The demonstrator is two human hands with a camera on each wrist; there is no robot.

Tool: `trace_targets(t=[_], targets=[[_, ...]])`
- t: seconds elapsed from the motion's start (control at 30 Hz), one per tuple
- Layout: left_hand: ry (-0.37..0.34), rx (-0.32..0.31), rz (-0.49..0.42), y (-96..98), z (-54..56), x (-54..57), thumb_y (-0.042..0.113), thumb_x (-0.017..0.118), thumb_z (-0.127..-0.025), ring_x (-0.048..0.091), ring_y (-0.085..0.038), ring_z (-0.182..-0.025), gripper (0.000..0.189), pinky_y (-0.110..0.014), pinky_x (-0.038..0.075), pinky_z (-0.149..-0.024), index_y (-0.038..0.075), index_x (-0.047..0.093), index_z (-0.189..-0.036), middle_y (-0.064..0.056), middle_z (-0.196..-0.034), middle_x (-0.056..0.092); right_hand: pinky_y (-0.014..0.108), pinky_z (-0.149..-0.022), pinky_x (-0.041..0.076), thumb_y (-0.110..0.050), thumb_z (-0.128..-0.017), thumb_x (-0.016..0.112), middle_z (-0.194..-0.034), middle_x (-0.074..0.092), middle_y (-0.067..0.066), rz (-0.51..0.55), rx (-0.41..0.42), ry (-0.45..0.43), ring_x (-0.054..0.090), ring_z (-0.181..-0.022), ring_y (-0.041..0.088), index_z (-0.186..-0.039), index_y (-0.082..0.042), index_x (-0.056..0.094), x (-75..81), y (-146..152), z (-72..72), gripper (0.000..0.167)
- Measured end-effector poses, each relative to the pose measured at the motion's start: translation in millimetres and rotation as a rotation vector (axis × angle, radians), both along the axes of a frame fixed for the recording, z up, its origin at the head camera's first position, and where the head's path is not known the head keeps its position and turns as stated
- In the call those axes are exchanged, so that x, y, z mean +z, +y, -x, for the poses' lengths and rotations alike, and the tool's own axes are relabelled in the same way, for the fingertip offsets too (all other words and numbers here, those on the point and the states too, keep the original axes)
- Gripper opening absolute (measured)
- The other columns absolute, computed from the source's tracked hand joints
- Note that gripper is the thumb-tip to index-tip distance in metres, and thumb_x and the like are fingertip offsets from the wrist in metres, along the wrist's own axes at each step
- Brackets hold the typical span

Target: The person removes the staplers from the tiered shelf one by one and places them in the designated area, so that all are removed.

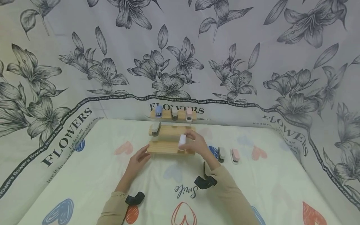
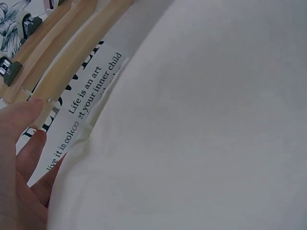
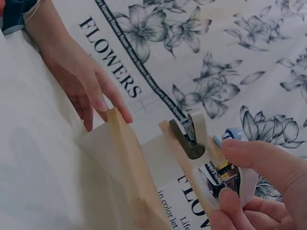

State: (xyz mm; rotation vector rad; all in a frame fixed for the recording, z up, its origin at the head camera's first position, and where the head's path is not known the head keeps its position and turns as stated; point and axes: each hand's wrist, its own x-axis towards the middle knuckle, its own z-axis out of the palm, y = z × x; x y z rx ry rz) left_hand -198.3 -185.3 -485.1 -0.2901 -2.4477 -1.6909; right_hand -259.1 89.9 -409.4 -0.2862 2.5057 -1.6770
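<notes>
A tiered wooden display rack point(image 1: 163, 147) stands at the back of the table. My left hand point(image 1: 138, 159) grips the left end of its lowest board, thumb and a fingertip at the corner in the left wrist view. Above the right part of that board, my right hand point(image 1: 197, 145) holds a small white stapler point(image 1: 182, 140) between thumb and fingers; its metal inside point(image 3: 229, 173) shows in the right wrist view. A grey stapler point(image 1: 156, 128) sits at the left of the middle board. On the top board are a blue stapler point(image 1: 158, 111), a grey-and-white one and a pink one.
Right of the rack, a grey-green stapler point(image 1: 221, 154) and a pink stapler point(image 1: 234, 155) lie on the patterned tablecloth point(image 1: 157, 181). A flower-printed curtain point(image 1: 239, 87) hangs behind the rack. Dark camera mounts point(image 1: 135, 198) are on both wrists.
</notes>
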Motion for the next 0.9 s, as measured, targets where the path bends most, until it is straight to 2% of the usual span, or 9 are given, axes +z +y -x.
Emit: trace_targets(t=[0.07, 0.17, 0.23, 0.27, 0.33, 0.43, 0.57, 0.73, 0.9], targets=[[0.011, -0.006, 0.001, -0.2, 0.2, -1.0, 0.019, 0.057, -0.089, 0.051, -0.033, -0.106, 0.049, -0.047, 0.040, -0.090, 0.007, 0.040, -0.134, -0.019, -0.132, 0.041, 0.040, -0.085, 0.044, -0.020, -0.057, 0.084, -0.121, 0.055, 0.007, 0.030, 0.009, -0.023, 0.054, -0.103, 0.025, -0.109, -0.015, 0.059, 2.4, 4, -6.6, 0.057], [0.017, -0.009, 0.008, -5.4, 6.5, -12.1, 0.023, 0.058, -0.088, 0.052, -0.029, -0.105, 0.050, -0.045, 0.041, -0.089, 0.013, 0.042, -0.134, -0.016, -0.132, 0.042, 0.037, -0.073, 0.051, -0.017, -0.061, 0.083, -0.125, 0.051, 0.013, 0.088, 0.030, -0.069, 0.062, -0.080, 0.025, -0.117, -0.010, 0.055, 4.5, 12, -16.6, 0.064], [0.027, -0.013, 0.016, -8.2, 9.1, -15.9, 0.022, 0.058, -0.088, 0.052, -0.029, -0.105, 0.050, -0.045, 0.041, -0.089, 0.014, 0.042, -0.134, -0.016, -0.132, 0.042, 0.034, -0.061, 0.053, -0.015, -0.062, 0.082, -0.127, 0.048, 0.016, 0.114, 0.032, -0.106, 0.062, -0.063, 0.025, -0.121, -0.009, 0.052, 4.5, 19, -22.2, 0.066], [0.034, -0.016, 0.017, -10.1, 11.6, -19.6, 0.023, 0.058, -0.088, 0.052, -0.028, -0.105, 0.050, -0.045, 0.041, -0.089, 0.015, 0.042, -0.134, -0.015, -0.132, 0.042, 0.034, -0.059, 0.053, -0.016, -0.063, 0.082, -0.128, 0.047, 0.016, 0.111, 0.026, -0.111, 0.061, -0.059, 0.026, -0.122, -0.009, 0.051, 4.4, 22, -25.1, 0.067], [0.036, -0.014, 0.011, -12.2, 14.5, -23.8, 0.023, 0.059, -0.088, 0.052, -0.027, -0.105, 0.049, -0.044, 0.042, -0.089, 0.016, 0.042, -0.134, -0.013, -0.132, 0.043, 0.034, -0.058, 0.052, -0.018, -0.061, 0.083, -0.127, 0.049, 0.014, 0.086, -0.003, -0.109, 0.061, -0.058, 0.025, -0.121, -0.012, 0.052, -3.4, 30, -25.3, 0.067], [0.047, -0.026, -0.012, -11.8, 17.0, -26.4, 0.023, 0.058, -0.088, 0.052, -0.029, -0.105, 0.049, -0.045, 0.041, -0.089, 0.016, 0.042, -0.134, -0.014, -0.133, 0.042, 0.033, -0.057, 0.052, -0.018, -0.060, 0.083, -0.125, 0.051, 0.012, 0.049, -0.050, -0.118, 0.061, -0.063, 0.023, -0.117, -0.015, 0.055, -5.9, 43, -28.3, 0.064], [0.037, -0.026, -0.029, -8.8, 18.4, -28.5, 0.024, 0.059, -0.088, 0.052, -0.029, -0.105, 0.050, -0.043, 0.042, -0.089, 0.016, 0.042, -0.134, -0.013, -0.133, 0.042, 0.029, -0.053, 0.049, -0.016, -0.061, 0.082, -0.123, 0.053, 0.012, 0.083, -0.056, -0.152, 0.057, -0.073, 0.020, -0.116, -0.013, 0.054, -10.0, 64, -31.3, 0.062], [0.028, -0.009, -0.017, -6.3, 16.3, -28.4, 0.025, 0.060, -0.087, 0.052, -0.028, -0.105, 0.050, -0.041, 0.043, -0.088, 0.016, 0.043, -0.133, -0.013, -0.132, 0.043, 0.025, -0.044, 0.041, -0.012, -0.065, 0.079, -0.125, 0.050, 0.015, 0.135, -0.001, -0.182, 0.047, -0.056, 0.017, -0.118, -0.009, 0.049, -14.7, 89, -41.2, 0.061], [0.027, 0.020, 0.022, -7.1, 14.3, -29.2, 0.028, 0.060, -0.087, 0.051, -0.029, -0.107, 0.051, -0.045, 0.041, -0.090, 0.018, 0.042, -0.134, -0.012, -0.133, 0.042, 0.024, -0.041, 0.040, -0.010, -0.065, 0.079, -0.125, 0.050, 0.016, 0.141, -0.007, -0.184, 0.043, -0.050, 0.014, -0.118, -0.007, 0.048, -22.7, 106, -48.8, 0.061]])
